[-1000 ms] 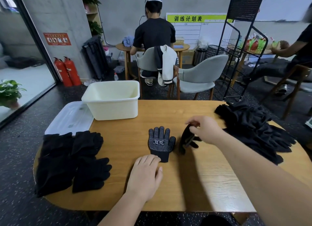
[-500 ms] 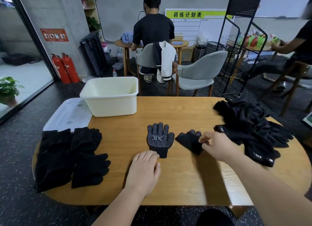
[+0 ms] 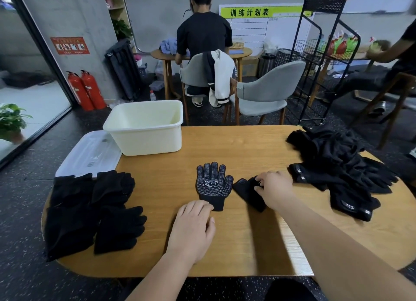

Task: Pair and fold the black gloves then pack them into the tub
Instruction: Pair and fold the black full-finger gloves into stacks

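Two black gloves on the table [image 3: 247, 147]: the dotted glove [image 3: 213, 184] lies flat, left hand [image 3: 193, 228] spread flat at its cuff; right hand [image 3: 273, 189] pinches the crumpled glove [image 3: 246, 192].

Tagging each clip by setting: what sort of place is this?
Likely a shared training or work room: a wall planning chart, two red fire extinguishers, another person seated at a second table.

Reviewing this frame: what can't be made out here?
Head view only.
- Second glove: its fingers are covered by the right hand; pinching or just pressing, unclear.
- Tub: near part of its floor is hidden behind its front wall.
- Right pile of gloves: tangled black, count untellable.
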### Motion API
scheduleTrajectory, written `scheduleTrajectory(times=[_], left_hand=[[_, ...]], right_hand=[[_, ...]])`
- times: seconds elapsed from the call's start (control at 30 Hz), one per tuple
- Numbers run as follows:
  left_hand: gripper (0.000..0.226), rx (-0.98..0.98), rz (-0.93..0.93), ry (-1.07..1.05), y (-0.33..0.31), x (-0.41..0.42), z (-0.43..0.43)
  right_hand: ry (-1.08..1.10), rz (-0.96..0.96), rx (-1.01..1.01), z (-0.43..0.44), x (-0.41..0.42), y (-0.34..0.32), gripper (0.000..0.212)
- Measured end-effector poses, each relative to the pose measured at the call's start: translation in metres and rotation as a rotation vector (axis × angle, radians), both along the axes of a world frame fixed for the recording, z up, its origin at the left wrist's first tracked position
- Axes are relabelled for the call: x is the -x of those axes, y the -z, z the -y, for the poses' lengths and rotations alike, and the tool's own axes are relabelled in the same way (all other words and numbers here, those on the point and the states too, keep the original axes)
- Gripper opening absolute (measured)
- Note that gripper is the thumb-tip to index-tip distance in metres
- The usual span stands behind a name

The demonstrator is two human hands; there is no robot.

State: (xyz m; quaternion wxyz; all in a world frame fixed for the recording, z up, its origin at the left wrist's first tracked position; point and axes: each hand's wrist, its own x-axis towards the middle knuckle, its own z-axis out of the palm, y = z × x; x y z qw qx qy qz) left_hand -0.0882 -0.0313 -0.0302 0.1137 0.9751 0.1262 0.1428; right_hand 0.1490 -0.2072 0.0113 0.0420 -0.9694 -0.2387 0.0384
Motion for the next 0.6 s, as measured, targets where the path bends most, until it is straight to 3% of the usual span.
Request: scheduleTrajectory(times=[0.2,0.47,0.6], left_hand=[[0.048,-0.003,-0.045,0.009,-0.003,-0.001,0.000],[0.047,-0.053,-0.015,-0.003,-0.006,0.003,0.001],[0.047,-0.037,-0.009,0.037,-0.005,0.004,0.001]], right_hand=[[-0.061,-0.132,-0.115,0.004,0.004,-0.027,0.011],[-0.280,-0.573,-0.371,0.006,0.010,-0.130,0.026],[-0.274,-0.494,-0.392,0.005,0.004,-0.163,0.024]])
